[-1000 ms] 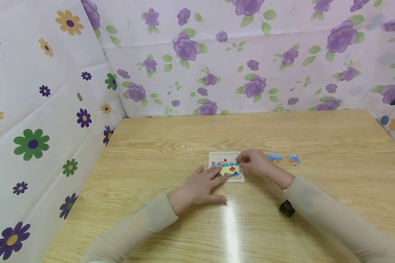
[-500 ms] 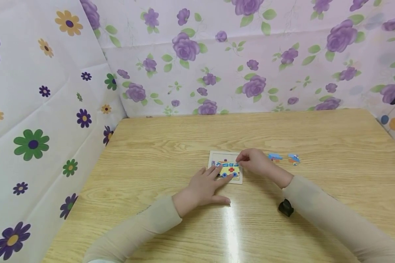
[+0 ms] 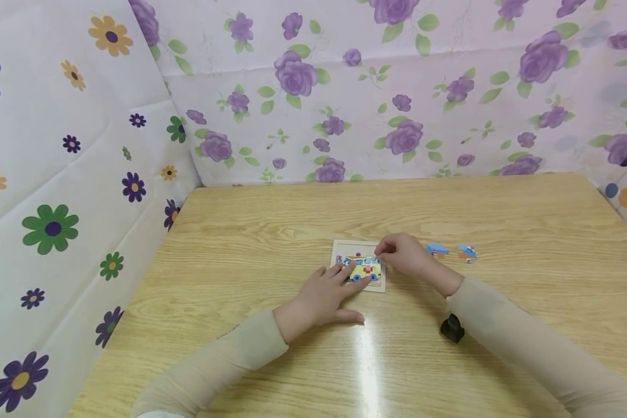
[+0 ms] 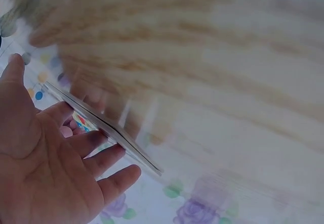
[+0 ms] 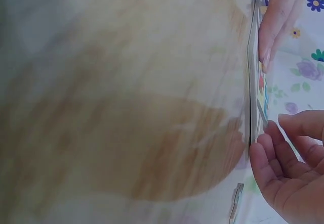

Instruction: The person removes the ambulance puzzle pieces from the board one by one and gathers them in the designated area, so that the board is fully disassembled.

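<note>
A small jigsaw board (image 3: 350, 246) with a pale frame lies mid-table, bearing a yellow ambulance picture (image 3: 364, 270) with a red cross and blue wheels. My left hand (image 3: 321, 295) rests on its lower left part with fingers spread, thumb out on the table. At the board's right edge, my right hand (image 3: 406, 255) pinches a puzzle piece (image 5: 262, 114) by its outer end. In the right wrist view this piece slants up from the board to the fingertips. The left wrist view shows the board edge-on (image 4: 116, 133) beside the straight left fingers.
Two loose blue and orange pieces, one left (image 3: 437, 250) and one right (image 3: 467, 252), lie right of the board. A small black object (image 3: 451, 328) stands near the right forearm. Floral sheets (image 3: 292, 133) rise behind and left of the wooden table (image 3: 251, 232).
The board has turned slightly and shifted a little left at its lower edge, the left hand moving slightly right with it. The right hand stays at the board's right edge, almost still.
</note>
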Tool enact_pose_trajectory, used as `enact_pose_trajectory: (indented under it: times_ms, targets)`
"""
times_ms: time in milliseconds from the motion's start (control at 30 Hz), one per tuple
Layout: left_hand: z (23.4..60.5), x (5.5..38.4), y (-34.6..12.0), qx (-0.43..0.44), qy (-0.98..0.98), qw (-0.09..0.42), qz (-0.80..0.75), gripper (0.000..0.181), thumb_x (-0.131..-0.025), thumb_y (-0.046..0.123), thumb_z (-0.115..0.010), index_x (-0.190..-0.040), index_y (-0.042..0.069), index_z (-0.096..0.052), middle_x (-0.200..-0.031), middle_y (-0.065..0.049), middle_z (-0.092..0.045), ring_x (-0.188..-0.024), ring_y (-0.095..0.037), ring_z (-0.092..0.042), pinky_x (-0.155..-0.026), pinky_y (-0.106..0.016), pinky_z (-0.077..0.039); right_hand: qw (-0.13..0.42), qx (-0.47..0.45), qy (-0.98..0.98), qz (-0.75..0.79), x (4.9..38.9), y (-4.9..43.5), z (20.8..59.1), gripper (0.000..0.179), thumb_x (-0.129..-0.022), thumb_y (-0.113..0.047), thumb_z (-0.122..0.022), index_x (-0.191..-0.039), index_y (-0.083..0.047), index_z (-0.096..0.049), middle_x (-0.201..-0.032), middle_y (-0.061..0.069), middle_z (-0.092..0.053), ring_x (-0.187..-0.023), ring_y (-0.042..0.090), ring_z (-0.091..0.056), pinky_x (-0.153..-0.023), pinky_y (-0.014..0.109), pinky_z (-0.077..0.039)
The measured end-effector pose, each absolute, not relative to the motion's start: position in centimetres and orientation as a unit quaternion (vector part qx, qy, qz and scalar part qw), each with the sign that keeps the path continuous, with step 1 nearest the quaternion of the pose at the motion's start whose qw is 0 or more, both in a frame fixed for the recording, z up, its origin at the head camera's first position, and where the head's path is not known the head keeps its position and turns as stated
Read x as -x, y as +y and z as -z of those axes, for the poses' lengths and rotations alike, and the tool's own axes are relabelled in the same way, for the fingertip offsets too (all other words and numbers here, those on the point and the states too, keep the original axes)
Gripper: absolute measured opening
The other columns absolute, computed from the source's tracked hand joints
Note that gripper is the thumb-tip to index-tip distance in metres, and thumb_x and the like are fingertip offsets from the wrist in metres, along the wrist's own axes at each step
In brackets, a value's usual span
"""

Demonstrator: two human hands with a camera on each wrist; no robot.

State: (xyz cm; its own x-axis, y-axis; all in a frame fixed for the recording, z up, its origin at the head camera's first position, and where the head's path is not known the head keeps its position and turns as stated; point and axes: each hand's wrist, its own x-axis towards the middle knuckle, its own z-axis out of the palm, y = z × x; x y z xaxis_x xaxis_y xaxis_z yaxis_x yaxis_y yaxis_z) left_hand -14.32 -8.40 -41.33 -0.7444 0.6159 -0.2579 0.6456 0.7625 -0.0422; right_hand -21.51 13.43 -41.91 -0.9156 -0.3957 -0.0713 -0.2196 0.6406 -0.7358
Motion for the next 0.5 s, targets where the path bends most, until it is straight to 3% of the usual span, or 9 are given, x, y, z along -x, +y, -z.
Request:
enact_pose_trajectory:
  times_ms: [333, 500]
  targets:
    - [41.26, 14.37, -8.33, -0.337, 0.931, 0.124, 0.070, 0.078, -0.086, 0.074, -0.036, -0.152, 0.037, -0.017, -0.160, -0.006, -0.013, -0.146, -0.030, -0.017, -0.114, -0.050, -0.025, 0.127, 0.161, 0.885, 0.419, 21.64, 13.28, 42.20, 0.014, -0.089, -0.002, -0.061, -0.100, 0.001, -0.068, -0.098, 0.013, -0.068, -0.090, 0.022, -0.060, -0.080, 0.034, -0.051]
    - [41.26, 14.37, -8.32, -0.339, 0.930, 0.125, 0.069, 0.079, -0.086, 0.073, -0.037, -0.152, 0.036, -0.016, -0.160, -0.006, -0.013, -0.146, -0.030, -0.017, -0.113, -0.050, -0.026, 0.141, 0.137, 0.876, 0.440, 21.57, 13.19, 42.22, 0.016, -0.089, -0.002, -0.061, -0.103, 0.003, -0.066, -0.096, 0.014, -0.066, -0.084, 0.019, -0.059, -0.071, 0.028, -0.052]
